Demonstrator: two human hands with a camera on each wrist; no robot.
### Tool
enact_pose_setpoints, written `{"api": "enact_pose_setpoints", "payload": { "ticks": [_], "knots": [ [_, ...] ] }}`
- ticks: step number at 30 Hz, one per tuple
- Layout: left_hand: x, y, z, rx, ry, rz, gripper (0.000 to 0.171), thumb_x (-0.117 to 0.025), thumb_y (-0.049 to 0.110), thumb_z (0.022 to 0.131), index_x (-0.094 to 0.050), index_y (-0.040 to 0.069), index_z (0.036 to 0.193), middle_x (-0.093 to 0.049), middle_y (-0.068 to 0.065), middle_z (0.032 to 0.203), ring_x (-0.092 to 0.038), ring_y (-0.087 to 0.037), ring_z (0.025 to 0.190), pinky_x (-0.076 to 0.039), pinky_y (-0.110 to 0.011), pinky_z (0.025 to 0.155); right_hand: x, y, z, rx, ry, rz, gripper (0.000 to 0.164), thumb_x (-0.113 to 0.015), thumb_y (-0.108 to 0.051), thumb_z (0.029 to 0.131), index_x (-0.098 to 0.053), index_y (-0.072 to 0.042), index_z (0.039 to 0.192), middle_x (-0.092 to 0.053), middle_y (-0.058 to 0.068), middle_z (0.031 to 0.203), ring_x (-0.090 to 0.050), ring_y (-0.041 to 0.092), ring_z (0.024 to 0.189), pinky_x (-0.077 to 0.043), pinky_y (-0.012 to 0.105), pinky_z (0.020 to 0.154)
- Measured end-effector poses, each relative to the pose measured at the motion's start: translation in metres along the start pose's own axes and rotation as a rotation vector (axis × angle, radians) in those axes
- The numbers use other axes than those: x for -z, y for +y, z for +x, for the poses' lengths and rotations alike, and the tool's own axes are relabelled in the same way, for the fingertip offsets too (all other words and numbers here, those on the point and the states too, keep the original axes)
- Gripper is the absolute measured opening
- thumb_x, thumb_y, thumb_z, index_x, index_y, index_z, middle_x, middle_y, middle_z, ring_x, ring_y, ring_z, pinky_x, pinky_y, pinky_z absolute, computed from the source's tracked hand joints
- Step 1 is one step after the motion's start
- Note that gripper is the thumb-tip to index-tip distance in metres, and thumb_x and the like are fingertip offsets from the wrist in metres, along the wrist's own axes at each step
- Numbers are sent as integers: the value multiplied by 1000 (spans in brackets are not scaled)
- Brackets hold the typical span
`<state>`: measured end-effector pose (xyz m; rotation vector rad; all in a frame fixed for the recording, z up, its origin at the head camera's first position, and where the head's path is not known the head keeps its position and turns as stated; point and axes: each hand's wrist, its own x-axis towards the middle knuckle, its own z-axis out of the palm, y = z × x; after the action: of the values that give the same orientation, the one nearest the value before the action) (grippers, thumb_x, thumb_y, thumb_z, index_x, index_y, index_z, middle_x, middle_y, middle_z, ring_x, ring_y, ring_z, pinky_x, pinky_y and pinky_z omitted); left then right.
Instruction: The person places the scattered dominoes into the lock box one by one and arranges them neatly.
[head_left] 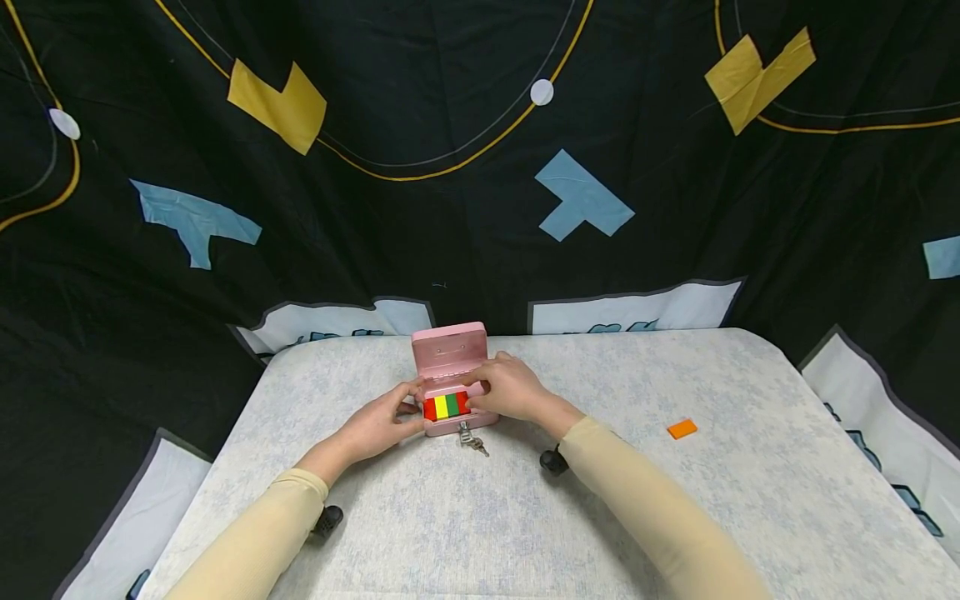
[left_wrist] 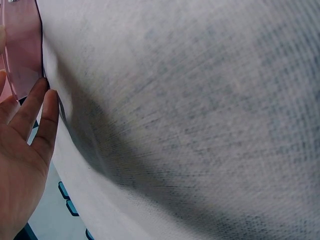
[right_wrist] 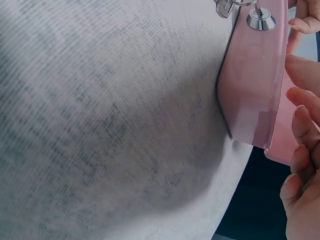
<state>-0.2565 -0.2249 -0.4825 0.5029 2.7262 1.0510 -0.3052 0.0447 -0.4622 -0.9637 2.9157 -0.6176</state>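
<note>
A small pink metal box (head_left: 460, 422) stands on the table with its lid (head_left: 450, 346) raised. Inside lies a row of flat coloured blocks (head_left: 441, 406) in red, yellow and green. My left hand (head_left: 378, 423) is at the box's left side, thumb by the front corner; the left wrist view shows its lower fingers (left_wrist: 49, 117) extended along the box end. Over the right part reaches my right hand (head_left: 513, 387), its thumb by the right end of the row and its index finger apart from the thumb. A key bunch (head_left: 471, 439) hangs at the front lock (right_wrist: 261, 20).
A single orange block (head_left: 682, 429) lies to the right on the pale patterned tablecloth (head_left: 442, 533). Behind the table hangs a dark cloth (head_left: 450, 242) with yellow and blue shapes. Each wrist carries a small black camera (head_left: 553, 462).
</note>
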Motion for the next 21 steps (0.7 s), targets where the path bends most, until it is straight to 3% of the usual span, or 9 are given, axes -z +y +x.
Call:
{"api": "enact_pose_setpoints", "payload": {
  "ticks": [7,14,18,21],
  "knots": [
    [0,-1,0,-4,1,2,39,-75,40,95,-54,18,120,-33,-3,165,-63,-24,122,-54,-42,94,4,3,-6,10,37,-17,34,-77,-35,89,-77,-24,121,-66,-13,83,-46,13,84,-41,31,74],
    [0,1,-1,-1,4,-2,39,-76,39,94,-54,18,119,-33,-2,165,-63,-23,121,-51,-45,99,9,8,-16,-15,51,50,34,-74,-33,90,-76,-22,123,-72,-7,95,-47,14,87,-42,33,75],
    [0,1,-1,-3,5,-1,39,-76,38,94,-54,18,119,-34,-2,165,-63,-23,121,-51,-45,100,13,13,-23,9,82,61,34,-75,-33,91,-77,-21,122,-59,-11,76,-46,14,83,-41,33,73],
    [0,0,-1,-4,5,-2,39,-76,38,94,-54,18,119,-33,-2,165,-63,-23,121,-51,-45,99,15,16,-29,27,108,61,32,-76,-32,91,-78,-19,120,-55,-11,72,-46,14,81,-41,33,72]
  ]
}}
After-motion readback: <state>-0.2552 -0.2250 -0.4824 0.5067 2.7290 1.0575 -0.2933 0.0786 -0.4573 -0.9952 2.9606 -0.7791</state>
